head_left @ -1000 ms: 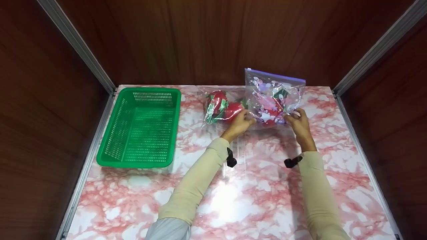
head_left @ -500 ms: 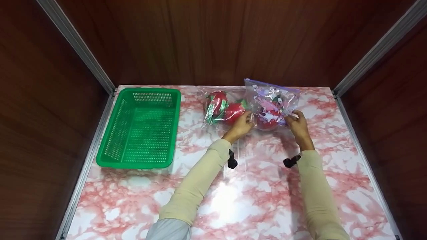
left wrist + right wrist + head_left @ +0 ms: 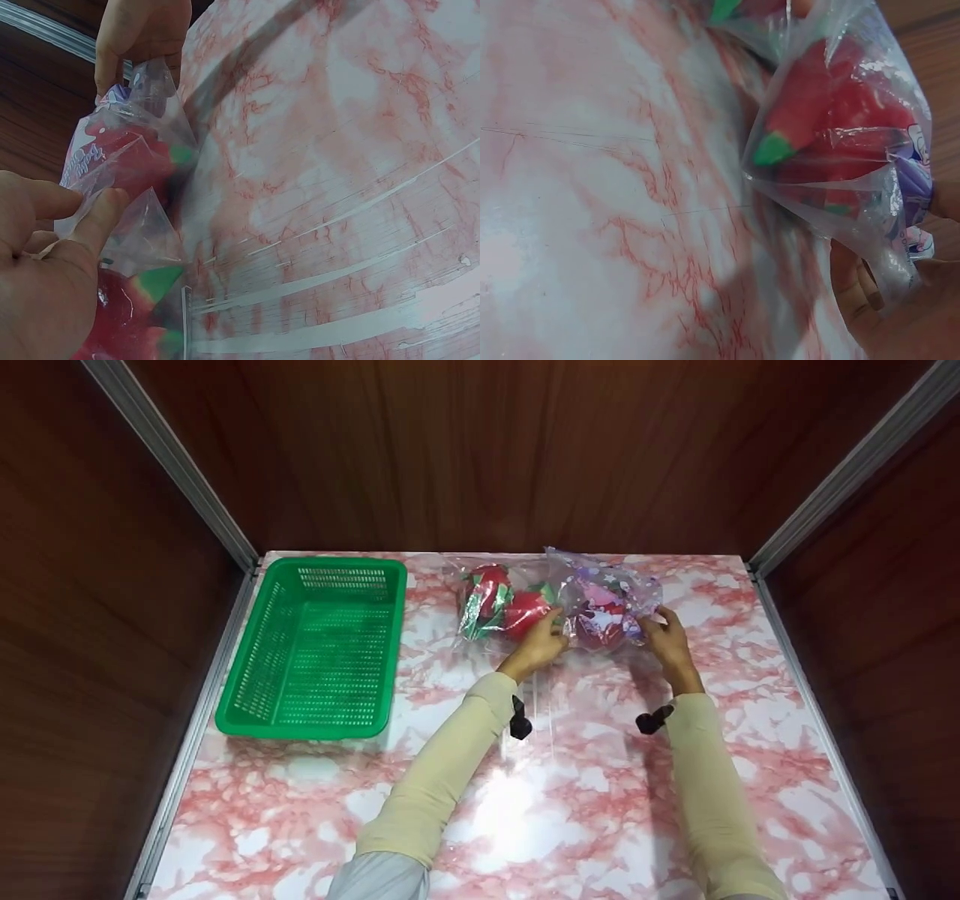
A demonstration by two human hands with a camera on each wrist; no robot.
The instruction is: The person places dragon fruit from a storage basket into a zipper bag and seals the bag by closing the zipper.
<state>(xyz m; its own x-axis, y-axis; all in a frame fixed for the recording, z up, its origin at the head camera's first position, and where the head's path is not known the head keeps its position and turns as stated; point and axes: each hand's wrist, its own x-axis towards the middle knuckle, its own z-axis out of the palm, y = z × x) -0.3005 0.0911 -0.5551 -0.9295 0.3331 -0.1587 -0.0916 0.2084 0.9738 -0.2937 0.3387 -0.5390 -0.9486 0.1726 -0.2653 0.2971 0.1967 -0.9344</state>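
Note:
A clear zip bag with a purple print [image 3: 637, 592] lies near the back of the table, a red dragon fruit [image 3: 600, 622] with green tips inside it. My left hand [image 3: 536, 645] pinches this bag's left corner between thumb and finger, as the left wrist view shows. At the opposite corner, my right hand [image 3: 667, 641] grips the bunched plastic. The right wrist view shows green-tipped red scales [image 3: 810, 105] through the film. Just left of this bag, two more dragon fruits [image 3: 489, 589] lie in clear plastic; where one bag ends and another begins is hard to tell.
A green perforated plastic basket [image 3: 304, 731] stands on the left side of the table [image 3: 300, 825], which has a red-and-white marbled top. Brown wood panels [image 3: 480, 457] close in the back and both sides.
The printed bag's upper edge has sunk from upright down over the fruit, and its purple top has crumpled. Both hands have kept their hold and hardly shifted.

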